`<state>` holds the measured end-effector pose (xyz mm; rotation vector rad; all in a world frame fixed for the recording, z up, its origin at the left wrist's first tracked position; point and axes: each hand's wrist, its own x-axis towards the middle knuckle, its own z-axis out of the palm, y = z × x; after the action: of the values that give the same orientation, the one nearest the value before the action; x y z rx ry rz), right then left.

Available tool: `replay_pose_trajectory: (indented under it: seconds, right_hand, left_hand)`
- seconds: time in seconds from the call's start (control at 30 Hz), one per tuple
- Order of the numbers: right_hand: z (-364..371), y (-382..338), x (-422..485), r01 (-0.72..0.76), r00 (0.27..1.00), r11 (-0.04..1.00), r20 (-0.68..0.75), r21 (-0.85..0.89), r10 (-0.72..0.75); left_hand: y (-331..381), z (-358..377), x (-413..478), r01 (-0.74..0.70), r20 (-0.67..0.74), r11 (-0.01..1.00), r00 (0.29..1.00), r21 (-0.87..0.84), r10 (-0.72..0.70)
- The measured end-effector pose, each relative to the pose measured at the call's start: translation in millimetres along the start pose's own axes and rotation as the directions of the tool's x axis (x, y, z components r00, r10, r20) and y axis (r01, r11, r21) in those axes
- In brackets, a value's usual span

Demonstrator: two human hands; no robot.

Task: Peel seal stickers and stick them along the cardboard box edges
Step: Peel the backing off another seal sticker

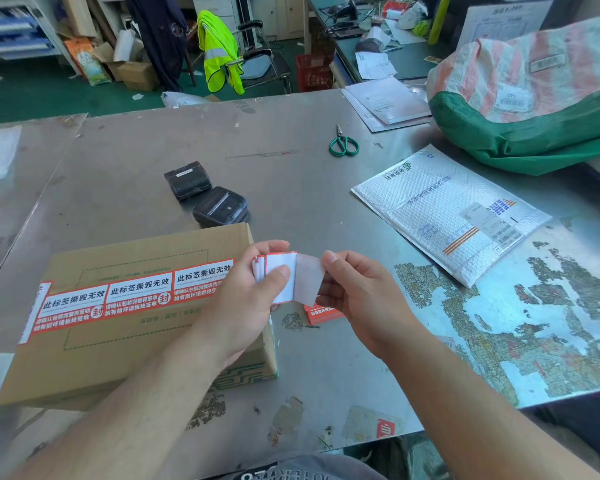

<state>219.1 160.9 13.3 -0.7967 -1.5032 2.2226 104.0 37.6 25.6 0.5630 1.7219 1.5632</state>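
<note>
A flat brown cardboard box [136,327] lies at the near left of the metal table [291,174]. A row of three red-and-white seal stickers [132,296] runs across its top, with another wrapped over the left edge. My left hand [253,296] grips a small stack of seal stickers [279,277], white backs facing me. My right hand [357,292] pinches a translucent backing sheet [309,282] that is partly peeled off the front sticker. More red stickers [321,313] lie on the table under my hands.
Two black portable label printers [205,195] sit beyond the box. Green-handled scissors [343,143] lie farther back. A white bubble mailer [447,213] is at the right, a large green and striped sack [534,98] behind it. Worn sticker scraps [516,323] cover the right table surface.
</note>
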Motion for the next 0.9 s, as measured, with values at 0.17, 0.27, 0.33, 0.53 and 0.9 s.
replay_pose_trajectory:
  seconds: [0.17, 0.27, 0.33, 0.53, 0.9]
  right_hand:
    - [-0.5, 1.6, 1.1, 0.000, 1.000, 1.000, 0.011, 0.013, 0.000]
    - [0.3, 1.0, 1.4, -0.001, 1.000, 1.000, 0.010, 0.017, 0.001]
    - [0.6, 0.6, 1.8, 0.003, 1.000, 1.000, -0.001, 0.016, -0.003]
    - [-2.3, -2.0, 4.1, 0.000, 0.999, 1.000, -0.046, 0.030, 0.002]
    - [-8.7, -6.8, 10.0, 0.015, 0.999, 0.987, -0.038, 0.158, -0.009]
  left_hand:
    - [-4.4, -4.9, -0.2, -0.052, 0.004, 0.992, 0.999, 0.117, 0.052]
    - [-5.3, -7.6, 1.5, -0.070, -0.025, 0.972, 0.997, 0.223, 0.078]
    - [-5.1, -8.9, 1.9, -0.067, -0.066, 0.965, 0.994, 0.255, 0.086]
    - [-6.1, -16.2, 5.1, -0.028, -0.220, 0.963, 0.971, 0.267, 0.089]
    - [-2.1, -21.2, 10.1, -0.050, -0.299, 0.998, 0.953, 0.032, 0.057]
